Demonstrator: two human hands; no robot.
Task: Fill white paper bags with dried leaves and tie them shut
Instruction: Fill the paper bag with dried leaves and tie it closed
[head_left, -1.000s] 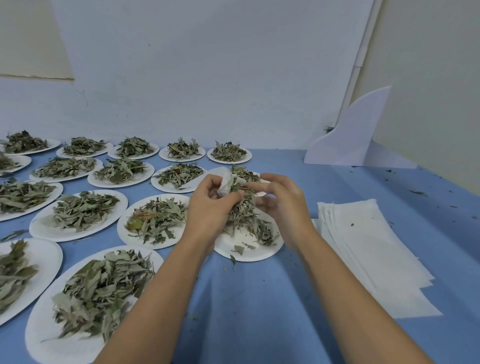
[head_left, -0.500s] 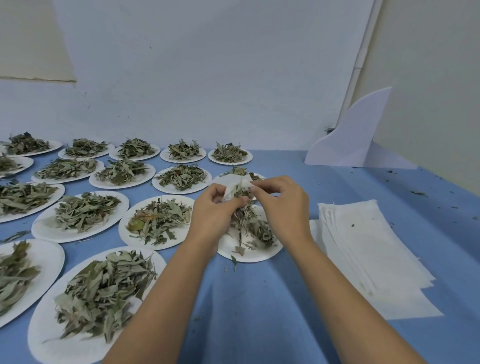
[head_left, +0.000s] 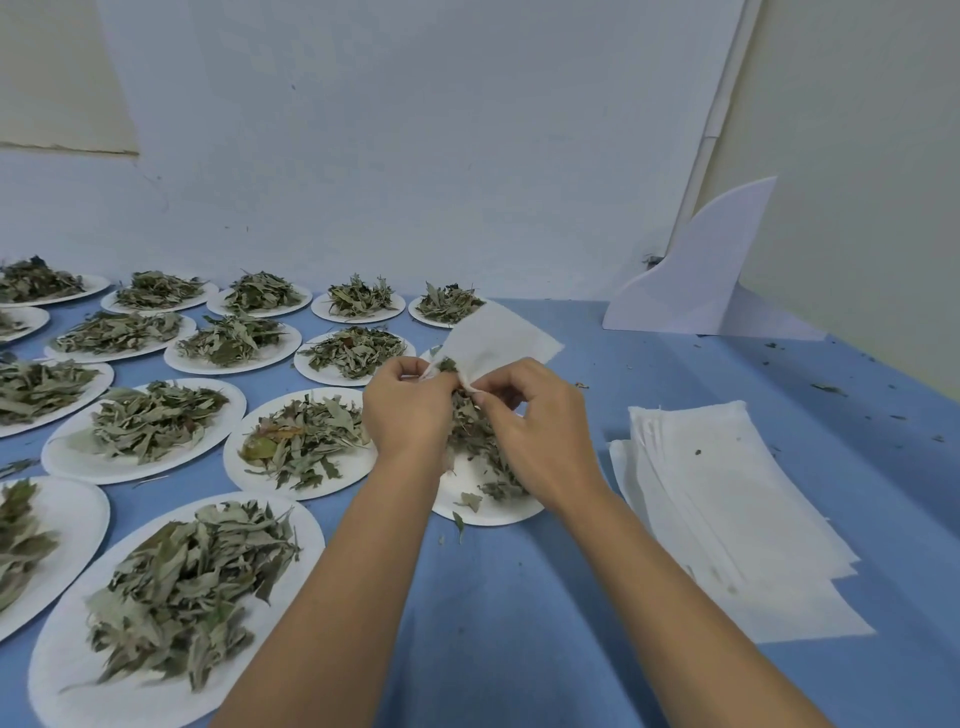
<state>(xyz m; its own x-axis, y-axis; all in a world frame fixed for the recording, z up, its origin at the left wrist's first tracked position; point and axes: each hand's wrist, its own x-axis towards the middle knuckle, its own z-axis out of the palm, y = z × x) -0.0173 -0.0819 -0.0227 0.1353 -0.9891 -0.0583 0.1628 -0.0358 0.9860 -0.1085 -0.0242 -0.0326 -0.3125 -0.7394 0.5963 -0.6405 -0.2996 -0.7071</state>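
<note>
A white paper bag (head_left: 496, 338) is held up over a white plate (head_left: 483, 506) at the table's middle, its flat body pointing away from me. My left hand (head_left: 410, 410) pinches one side of the bag's mouth and my right hand (head_left: 535, 421) pinches the other side. A clump of dried leaves (head_left: 475, 431) hangs between the two hands from the bag's mouth down onto the plate. A few leaf bits lie on the plate's near rim.
Several white plates heaped with dried leaves (head_left: 301, 441) cover the blue table's left half. A stack of flat white paper bags (head_left: 722, 499) lies at the right. A white curved board (head_left: 701, 275) stands against the back wall. Leaf crumbs dot the far right.
Both hands have drawn closer together at the bag's mouth. The bag, crumpled between the fingers before, now stands out flat and raised behind the hands.
</note>
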